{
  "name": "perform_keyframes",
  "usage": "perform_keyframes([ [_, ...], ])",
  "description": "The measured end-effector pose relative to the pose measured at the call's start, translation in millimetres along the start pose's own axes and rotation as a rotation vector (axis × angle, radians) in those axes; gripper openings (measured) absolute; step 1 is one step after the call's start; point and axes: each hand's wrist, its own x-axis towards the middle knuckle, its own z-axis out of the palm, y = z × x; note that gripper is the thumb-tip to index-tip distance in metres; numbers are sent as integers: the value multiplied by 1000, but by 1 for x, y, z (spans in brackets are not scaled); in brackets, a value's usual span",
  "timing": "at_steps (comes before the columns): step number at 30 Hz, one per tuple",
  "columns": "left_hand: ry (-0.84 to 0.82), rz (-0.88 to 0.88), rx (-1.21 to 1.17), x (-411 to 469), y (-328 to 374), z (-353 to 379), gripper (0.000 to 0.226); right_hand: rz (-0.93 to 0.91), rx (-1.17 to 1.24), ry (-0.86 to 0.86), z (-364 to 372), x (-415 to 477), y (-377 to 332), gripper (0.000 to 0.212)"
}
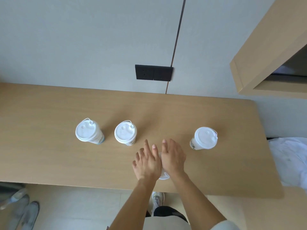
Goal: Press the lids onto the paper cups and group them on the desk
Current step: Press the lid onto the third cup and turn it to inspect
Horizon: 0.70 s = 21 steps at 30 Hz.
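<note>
Three paper cups with white lids on them stand upright on the wooden desk point(49, 155): a left cup point(86, 131), a middle cup point(125, 132) and a right cup point(206, 138). Near the desk's front edge a further cup lid point(164, 176) shows only as a white rim under my palms; its cup is hidden. My left hand point(147, 161) and my right hand point(173, 157) lie flat side by side on top of that lid, fingers spread and pointing away from me.
A grey wall with a black socket plate point(153, 72) runs behind the desk. A wooden shelf unit point(259, 67) overhangs at the upper right. White cloth point(289, 161) lies right of the desk. Shoes point(21, 208) sit on the floor at the lower left.
</note>
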Motion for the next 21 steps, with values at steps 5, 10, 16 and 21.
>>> perform_keyframes([
  [5, 12, 61, 80, 3, -3, 0, 60, 2, 7, 40, 2, -1, -1, 47],
  [10, 109, 383, 183, 14, 3, -13, 75, 272, 371, 123, 2, -21, 3, 51],
  [16, 177, 752, 356, 29, 21, -34, 63, 576, 653, 60, 4, -40, 10, 58],
  [21, 207, 478, -49, 1, 12, -38, 61, 235, 372, 140, -11, -38, 15, 52],
])
